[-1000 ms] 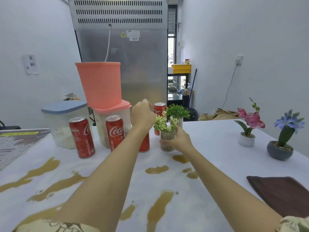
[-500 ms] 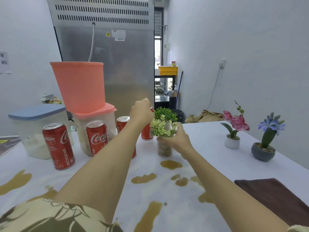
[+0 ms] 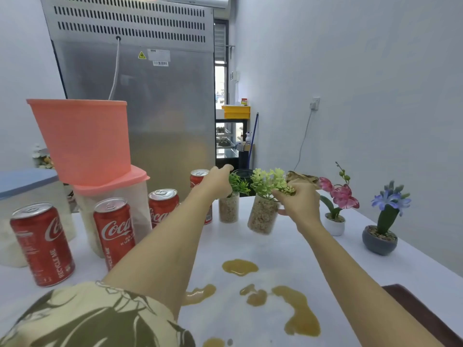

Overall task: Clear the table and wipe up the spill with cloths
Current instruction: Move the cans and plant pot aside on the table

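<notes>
Brown spill puddles (image 3: 240, 267) lie on the white table (image 3: 275, 249) between my arms. My right hand (image 3: 300, 204) grips a light-green plant in a pebble-filled glass jar (image 3: 262, 216); the jar is tilted and off the table. My left hand (image 3: 217, 183) lies over the leaves of a darker green plant in a second pebble jar (image 3: 228, 209), which stands on the table; its fingers are hidden behind the hand. A dark brown cloth (image 3: 426, 319) lies at the near right edge.
Several red cola cans (image 3: 114, 231) stand at the left, one (image 3: 199, 174) just behind my left hand. Behind them are a pink tub (image 3: 82, 141) on a pink-lidded container and a blue-lidded one (image 3: 25, 177). A pink orchid pot (image 3: 335, 224) and a blue flower pot (image 3: 379, 240) stand right.
My right hand has lifted the light-green plant jar off the table and carried it to the right, tilting it. My left hand has shifted from the can onto the darker plant.
</notes>
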Demonstrator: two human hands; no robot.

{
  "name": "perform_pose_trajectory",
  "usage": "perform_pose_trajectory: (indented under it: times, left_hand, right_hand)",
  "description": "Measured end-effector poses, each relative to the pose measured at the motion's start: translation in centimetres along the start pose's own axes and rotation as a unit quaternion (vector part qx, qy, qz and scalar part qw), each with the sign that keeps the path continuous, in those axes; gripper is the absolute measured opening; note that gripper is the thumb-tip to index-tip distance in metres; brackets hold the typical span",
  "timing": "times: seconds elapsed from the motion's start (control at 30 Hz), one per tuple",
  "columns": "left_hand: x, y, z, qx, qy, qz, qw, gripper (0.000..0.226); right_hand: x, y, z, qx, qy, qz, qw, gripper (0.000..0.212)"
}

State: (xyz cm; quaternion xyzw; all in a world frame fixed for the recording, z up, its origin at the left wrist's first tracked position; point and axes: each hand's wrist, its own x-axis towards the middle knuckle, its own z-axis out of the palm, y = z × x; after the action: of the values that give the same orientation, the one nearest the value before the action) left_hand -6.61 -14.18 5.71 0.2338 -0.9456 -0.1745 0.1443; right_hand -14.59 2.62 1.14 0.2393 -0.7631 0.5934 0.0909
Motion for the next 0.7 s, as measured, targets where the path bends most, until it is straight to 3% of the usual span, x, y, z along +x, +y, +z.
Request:
perform_pose_trajectory:
  times: [0.27, 0.43, 0.7]
  left_hand:
    - [1.9, -0.2, 1.9, 0.072, -0.051, 0.011, 0.996, 0.065]
    - [1.7, 0.7, 3.6, 0.081, 0.105, 0.020, 0.991, 0.021]
    - [1.1, 4.0, 3.8, -0.052, 0.194, 0.020, 0.980, 0.016]
  right_hand:
    - [2.1, 1.7, -2.8, -0.046, 0.031, -0.021, 0.998, 0.017]
    - [1.9, 2.3, -3.3, -0.044, 0.046, -0.013, 0.998, 0.023]
    - [0.7, 2.7, -5.3, -0.070, 0.068, 0.008, 0.995, 0.011]
